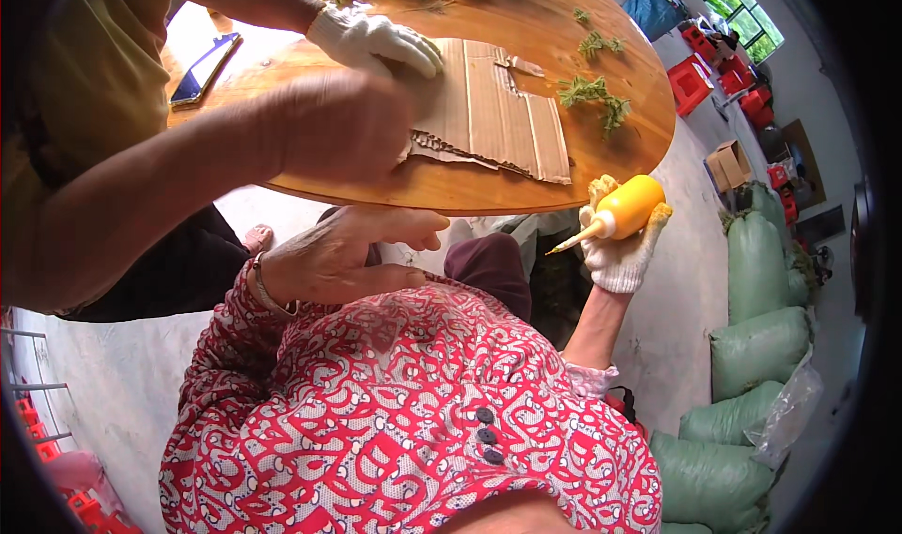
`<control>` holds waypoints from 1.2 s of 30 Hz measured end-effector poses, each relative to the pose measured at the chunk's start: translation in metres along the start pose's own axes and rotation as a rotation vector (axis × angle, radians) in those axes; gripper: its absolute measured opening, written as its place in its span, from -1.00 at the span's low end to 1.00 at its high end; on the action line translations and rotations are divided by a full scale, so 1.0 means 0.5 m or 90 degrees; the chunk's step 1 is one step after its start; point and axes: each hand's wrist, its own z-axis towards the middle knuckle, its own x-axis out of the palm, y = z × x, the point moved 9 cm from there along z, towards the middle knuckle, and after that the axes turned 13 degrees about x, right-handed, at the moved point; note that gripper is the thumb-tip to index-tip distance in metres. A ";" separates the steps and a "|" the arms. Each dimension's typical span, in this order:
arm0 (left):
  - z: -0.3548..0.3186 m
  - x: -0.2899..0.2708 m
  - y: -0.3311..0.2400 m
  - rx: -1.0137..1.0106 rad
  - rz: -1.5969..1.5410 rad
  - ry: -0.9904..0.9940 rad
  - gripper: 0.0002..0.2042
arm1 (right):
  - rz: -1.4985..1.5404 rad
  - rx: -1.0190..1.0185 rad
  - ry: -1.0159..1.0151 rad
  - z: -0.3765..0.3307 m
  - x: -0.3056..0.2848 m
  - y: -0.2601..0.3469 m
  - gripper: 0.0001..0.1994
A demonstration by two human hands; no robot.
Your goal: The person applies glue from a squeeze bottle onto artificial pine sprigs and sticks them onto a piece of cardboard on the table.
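My right hand (pixel 620 263), in a white knit glove with yellowish fingertips, is closed round a yellow squeeze bottle (pixel 634 201). The bottle lies tilted just off the table's edge, its narrow nozzle pointing down to the left. My bare left hand (pixel 349 257) wears a bracelet and is held in front of my body below the table edge, fingers stretched and apart, holding nothing. A torn piece of cardboard (pixel 498 111) lies on the round wooden table (pixel 644 78). Beside it are several green sprigs (pixel 597 97).
At the left a co-worker's gloved hand (pixel 376 41) presses on the cardboard; their bare hand (pixel 343 125) is blurred above its near edge. A phone (pixel 205 69) lies on the table. Stuffed green sacks (pixel 756 351) line the right side, with red stools (pixel 689 85) farther back.
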 end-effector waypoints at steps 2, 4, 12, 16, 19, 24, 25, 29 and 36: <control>0.013 0.012 0.003 -0.016 0.027 0.034 -0.48 | 0.004 -0.047 -0.036 -0.003 -0.017 0.019 -0.36; 0.032 0.022 0.003 -0.009 0.027 0.034 -0.49 | 0.002 -0.043 -0.027 -0.004 -0.023 0.037 -0.36; 0.104 0.071 0.007 -0.018 0.029 0.044 -0.52 | -0.005 -0.025 0.044 -0.007 -0.022 0.117 -0.36; 0.130 0.087 -0.008 -0.002 0.024 0.043 -0.52 | 0.033 -0.003 0.062 -0.007 -0.021 0.135 -0.34; 0.135 0.082 -0.017 0.008 0.028 0.039 -0.52 | 0.037 0.000 0.067 -0.004 -0.011 0.138 -0.33; 0.129 0.055 -0.037 0.032 0.040 0.040 -0.52 | 0.005 -0.029 0.053 -0.007 0.020 0.128 -0.36; 0.128 0.047 -0.044 0.039 0.042 0.044 -0.51 | 0.000 -0.036 0.047 -0.008 0.029 0.126 -0.38; 0.119 0.014 -0.077 0.037 0.047 0.040 -0.51 | -0.019 -0.050 0.042 -0.004 0.079 0.110 -0.43; 0.139 -0.103 -0.138 0.124 0.304 -0.089 -0.57 | -0.081 -0.078 0.040 0.022 0.203 0.096 -0.46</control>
